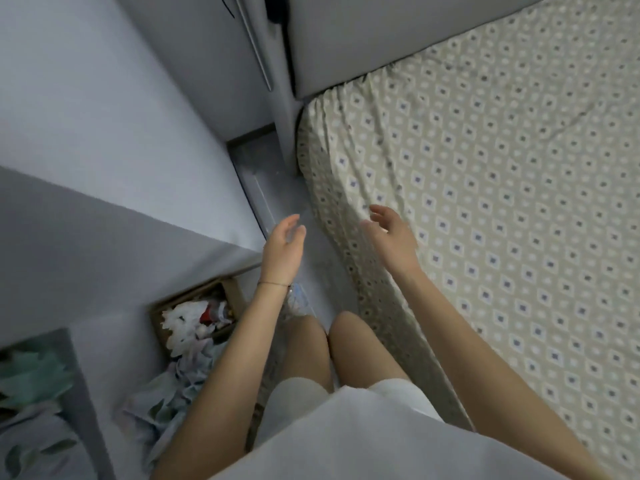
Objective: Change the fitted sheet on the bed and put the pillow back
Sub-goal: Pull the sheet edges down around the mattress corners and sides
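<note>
Narrow strip of floor [258,174] between the pale wall [104,133] and the bed; we note little room to stand, with bare knees right against the mattress side. Low by the wall sits a cardboard box [231,292] stuffed with white scraps and something red, and just below it a crumpled leaf-print cloth [166,393] lies heaped on the floor. A grey padded headboard [363,39] closes off the top end. The fitted sheet [485,202] is on the mattress: beige, with rows of small diamond motifs, pulled down over the near corner, gathered along the headboard edge, a few light creases further in. Left hand [284,247] hangs over the floor gap, fingers relaxed and apart, holding nothing; thin bracelet [273,283] at the wrist. Right hand [391,240] is spread loosely at the sheet's near edge, empty; contact with the fabric we cannot tell.
</note>
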Motion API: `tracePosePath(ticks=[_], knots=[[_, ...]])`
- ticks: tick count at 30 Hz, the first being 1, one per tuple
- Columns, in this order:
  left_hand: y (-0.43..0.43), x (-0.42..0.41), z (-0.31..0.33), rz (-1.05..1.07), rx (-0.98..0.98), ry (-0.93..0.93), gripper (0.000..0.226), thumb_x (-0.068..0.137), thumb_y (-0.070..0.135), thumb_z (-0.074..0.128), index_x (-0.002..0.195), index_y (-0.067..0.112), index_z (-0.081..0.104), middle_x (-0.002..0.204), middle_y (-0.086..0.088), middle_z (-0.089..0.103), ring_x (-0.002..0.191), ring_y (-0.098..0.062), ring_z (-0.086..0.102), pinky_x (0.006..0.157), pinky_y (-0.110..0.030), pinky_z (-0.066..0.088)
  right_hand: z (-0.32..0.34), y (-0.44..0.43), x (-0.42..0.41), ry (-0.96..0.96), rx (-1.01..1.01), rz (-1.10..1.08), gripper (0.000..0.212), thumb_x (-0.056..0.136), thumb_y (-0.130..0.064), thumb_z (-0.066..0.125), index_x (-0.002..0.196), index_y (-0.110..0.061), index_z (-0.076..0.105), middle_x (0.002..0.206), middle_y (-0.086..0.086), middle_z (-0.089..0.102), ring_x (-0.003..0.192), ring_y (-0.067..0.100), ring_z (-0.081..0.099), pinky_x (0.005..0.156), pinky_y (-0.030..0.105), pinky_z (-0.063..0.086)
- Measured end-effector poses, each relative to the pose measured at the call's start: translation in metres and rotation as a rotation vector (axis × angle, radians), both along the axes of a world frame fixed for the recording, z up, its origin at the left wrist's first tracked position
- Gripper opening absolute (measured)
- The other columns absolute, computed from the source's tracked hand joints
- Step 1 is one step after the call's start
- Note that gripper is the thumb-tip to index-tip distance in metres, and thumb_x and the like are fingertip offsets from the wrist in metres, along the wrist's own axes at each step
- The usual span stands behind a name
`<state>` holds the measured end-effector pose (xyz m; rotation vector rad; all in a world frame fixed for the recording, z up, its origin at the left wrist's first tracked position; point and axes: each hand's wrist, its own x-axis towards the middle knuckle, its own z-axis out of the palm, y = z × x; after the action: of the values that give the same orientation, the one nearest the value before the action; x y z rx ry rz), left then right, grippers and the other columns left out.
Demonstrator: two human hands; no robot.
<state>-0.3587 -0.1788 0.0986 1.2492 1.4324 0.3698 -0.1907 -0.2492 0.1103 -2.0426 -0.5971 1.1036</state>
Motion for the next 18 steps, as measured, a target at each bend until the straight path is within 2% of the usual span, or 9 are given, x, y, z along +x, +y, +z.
tracePosePath(ticks=[3,6,8,11,14,16,18], knots=[[0.055,0.018,-0.041,-0.086,0.014,0.021,0.039,0.103,0.022,0.044,0.141,0.014,0.048,0.143,0.0,0.05,0.132,-0.015,0.045,0.107,-0.026,0.035,-0.044,0.048,0.008,0.002,0.004,-0.063,0.044,0.095,-0.03,0.056,0.138,-0.021,0.049,0.135,-0.001,0.053,0.115,0.013,0.056,0.088,0.026,0.044],[0.101,0.04,-0.094,-0.098,0.01,0.001,0.038,0.103,0.02,0.044,0.139,0.013,0.049,0.14,-0.001,0.052,0.126,-0.011,0.047,0.092,-0.011,0.034,-0.096,0.09,0.022,-0.007,0.013,-0.118,0.044,0.094,-0.03,0.057,0.137,-0.022,0.05,0.132,-0.003,0.054,0.109,0.008,0.053,0.085,0.019,0.04],[0.119,0.051,-0.126,-0.099,0.015,-0.017,0.037,0.104,0.019,0.043,0.139,0.011,0.048,0.136,0.0,0.053,0.123,-0.01,0.047,0.082,-0.005,0.032,-0.126,0.108,0.031,-0.02,0.034,-0.115,0.045,0.094,-0.029,0.058,0.137,-0.021,0.05,0.132,-0.004,0.054,0.115,0.008,0.053,0.083,0.014,0.038],[0.156,0.081,-0.207,-0.055,0.023,-0.049,0.037,0.103,0.018,0.045,0.139,0.009,0.048,0.126,0.001,0.054,0.116,-0.009,0.05,0.075,-0.001,0.036,-0.202,0.146,0.056,-0.076,0.066,-0.066,0.045,0.093,-0.027,0.058,0.138,-0.021,0.05,0.138,-0.005,0.053,0.127,0.009,0.047,0.095,0.018,0.035],[0.185,0.113,-0.28,0.043,0.045,-0.09,0.037,0.102,0.015,0.047,0.138,0.006,0.047,0.118,0.002,0.053,0.108,-0.008,0.051,0.072,0.003,0.037,-0.27,0.183,0.081,-0.298,0.159,0.116,0.049,0.093,-0.029,0.06,0.139,-0.021,0.049,0.141,-0.004,0.051,0.132,0.01,0.042,0.107,0.024,0.032],[0.204,0.135,-0.325,0.042,0.099,-0.115,0.037,0.101,0.014,0.048,0.138,0.005,0.046,0.125,-0.002,0.054,0.111,-0.009,0.051,0.081,-0.004,0.038,-0.31,0.21,0.101,-0.5,0.198,0.301,0.051,0.09,-0.029,0.063,0.138,-0.017,0.05,0.139,0.001,0.052,0.13,0.018,0.044,0.108,0.028,0.031],[0.221,0.155,-0.364,0.022,0.154,-0.113,0.04,0.101,0.018,0.049,0.139,0.006,0.044,0.132,-0.005,0.053,0.119,-0.014,0.051,0.089,-0.011,0.035,-0.347,0.23,0.119,-0.669,0.199,0.416,0.055,0.084,-0.038,0.065,0.132,-0.013,0.054,0.134,0.005,0.055,0.127,0.026,0.047,0.106,0.035,0.034]])
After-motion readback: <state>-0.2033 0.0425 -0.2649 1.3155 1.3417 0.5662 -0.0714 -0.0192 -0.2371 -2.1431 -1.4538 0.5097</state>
